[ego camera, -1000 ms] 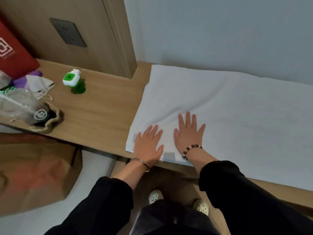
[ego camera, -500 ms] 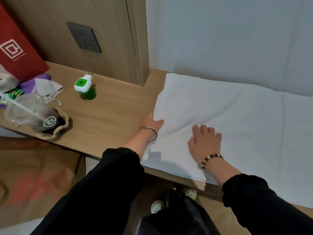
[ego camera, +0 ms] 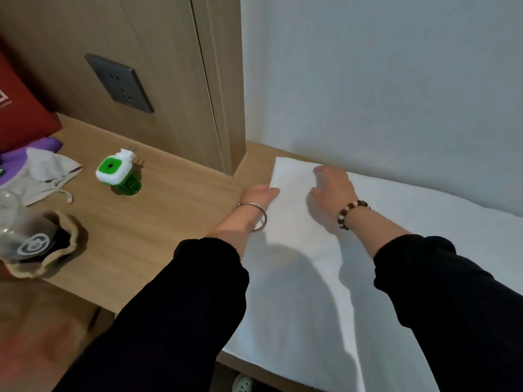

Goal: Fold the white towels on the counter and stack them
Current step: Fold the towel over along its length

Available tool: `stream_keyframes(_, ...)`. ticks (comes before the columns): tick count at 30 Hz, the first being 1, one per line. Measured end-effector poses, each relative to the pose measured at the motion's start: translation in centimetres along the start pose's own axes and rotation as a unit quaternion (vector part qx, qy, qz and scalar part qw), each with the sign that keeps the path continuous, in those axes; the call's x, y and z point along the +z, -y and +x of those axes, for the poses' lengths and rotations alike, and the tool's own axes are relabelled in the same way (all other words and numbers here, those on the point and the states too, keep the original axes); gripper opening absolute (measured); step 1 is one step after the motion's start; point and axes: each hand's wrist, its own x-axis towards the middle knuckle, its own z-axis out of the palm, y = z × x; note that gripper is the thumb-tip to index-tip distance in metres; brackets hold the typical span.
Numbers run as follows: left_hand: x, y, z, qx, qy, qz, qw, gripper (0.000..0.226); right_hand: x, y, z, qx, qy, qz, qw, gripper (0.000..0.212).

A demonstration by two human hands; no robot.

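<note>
White towel point(ego camera: 376, 250) spread flat on tabletop point(ego camera: 158, 222), far edge against wall. L hand point(ego camera: 261, 195) at towel's left edge near far corner, fingers hidden, grip can't tell. R hand point(ego camera: 332, 188) on towel top, fingers loosely curled, holding nothing.

White towel point(ego camera: 353, 278) spread flat on wooden bench point(ego camera: 169, 222), covering its right part from 1 o'clock down to 5 o'clock. Far edge against the wall, near edge along the bench front. Far-left corner at about 12 o'clock, square, lying flat. Surface smooth with a few shallow creases. Only one towel visible; folded state cannot tell.
</note>
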Motion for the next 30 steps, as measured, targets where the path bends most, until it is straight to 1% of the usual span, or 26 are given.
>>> stream_keyframes(1,0.1,0.2,0.2,-0.003,-0.003,-0.021,1.0,0.014,-0.3,0.4,1.5,-0.001,0.023,0.022,0.999,0.032)
stream_keyframes(2,0.2,0.4,0.4,-0.001,-0.004,-0.033,0.999,0.014,-0.6,0.9,2.8,0.001,0.043,0.047,0.998,0.044)
stream_keyframes(4,0.4,0.7,0.5,0.005,0.002,-0.034,0.999,0.017,-1.2,2.2,5.2,0.017,0.102,0.097,0.99,0.058)
stream_keyframes(5,0.5,0.8,0.5,0.007,0.01,-0.035,0.999,0.017,-1.4,2.7,6.1,0.02,0.144,0.096,0.985,0.06)
stream_keyframes(6,0.6,0.8,0.4,0.011,0.019,-0.035,0.999,0.016,-1.7,3.3,6.8,0.015,0.189,0.065,0.98,0.057)
stream_keyframes(7,0.6,1.0,0.4,0.018,0.027,-0.036,0.999,0.018,-2.0,3.8,7.1,0.008,0.218,0.031,0.975,0.047)
stream_keyframes(8,0.5,1.1,0.4,0.027,0.032,-0.041,0.998,0.021,-2.1,4.0,7.4,0.002,0.217,0.012,0.976,0.032)
stream_keyframes(9,0.4,1.3,0.3,0.036,0.038,-0.053,0.997,0.023,-2.4,4.2,7.4,-0.004,0.201,0.018,0.979,0.017)
stream_keyframes(10,0.2,1.5,0.3,0.043,0.042,-0.065,0.996,0.021,-2.7,4.0,7.3,-0.01,0.186,0.049,0.981,0.015)
stream_keyframes(12,-0.1,1.7,0.4,0.052,0.025,-0.082,0.995,0.013,-3.6,3.3,6.8,-0.01,0.166,0.122,0.978,0.029)
stream_keyframes(13,-0.2,1.7,0.5,0.056,0.008,-0.106,0.993,0.014,-4.2,3.0,6.3,-0.014,0.164,0.158,0.974,0.032)
stream_keyframes(14,-0.3,1.7,0.6,0.05,0.004,-0.15,0.987,0.017,-4.7,2.7,6.0,-0.018,0.17,0.19,0.967,0.033)
stream_keyframes(15,-0.5,1.5,0.8,0.035,0.015,-0.197,0.98,0.022,-5.1,2.6,5.6,-0.021,0.179,0.215,0.96,0.033)
stream_keyframes(17,-0.9,1.1,1.3,0.016,0.087,-0.249,0.965,0.039,-5.8,2.6,5.1,-0.021,0.195,0.248,0.949,0.034)
stream_keyframes(18,-1.0,1.1,1.6,0.03,0.141,-0.251,0.957,0.046,-6.0,2.5,5.0,-0.018,0.202,0.268,0.942,0.036)
stream_keyframes(20,-1.0,1.4,2.1,0.091,0.228,-0.19,0.951,0.051,-6.5,2.6,4.5,-0.004,0.218,0.308,0.926,0.038)
stream_keyframes(22,-0.8,1.6,2.4,0.12,0.268,-0.107,0.95,0.047,-7.1,2.7,4.0,0.002,0.228,0.334,0.915,0.041)
stream_keyframes(23,-0.8,1.7,2.6,0.128,0.268,-0.066,0.953,0.042,-7.4,2.7,3.8,0.005,0.238,0.344,0.908,0.041)
stream_keyframes(25,-0.6,2.1,3.0,0.154,0.21,0.018,0.965,0.021,-8.1,3.0,3.4,0.027,0.259,0.355,0.898,0.04)
stream_keyframes(26,-0.6,2.2,3.2,0.16,0.175,0.039,0.971,0.011,-8.4,3.2,3.4,0.039,0.263,0.343,0.901,0.038)
stream_keyframes(27,-0.7,2.4,3.5,0.159,0.15,0.047,0.975,0.012,-8.7,3.6,3.6,0.046,0.258,0.301,0.917,0.032)
stream_keyframes(29,-0.7,2.7,3.7,0.145,0.127,0.038,0.98,0.017,-8.8,5.0,4.5,0.039,0.217,0.12,0.968,0.022)
stream_keyframes(30,-0.7,2.8,3.8,0.139,0.123,0.03,0.982,0.017,-8.5,5.9,4.9,0.035,0.205,0.029,0.978,0.024)
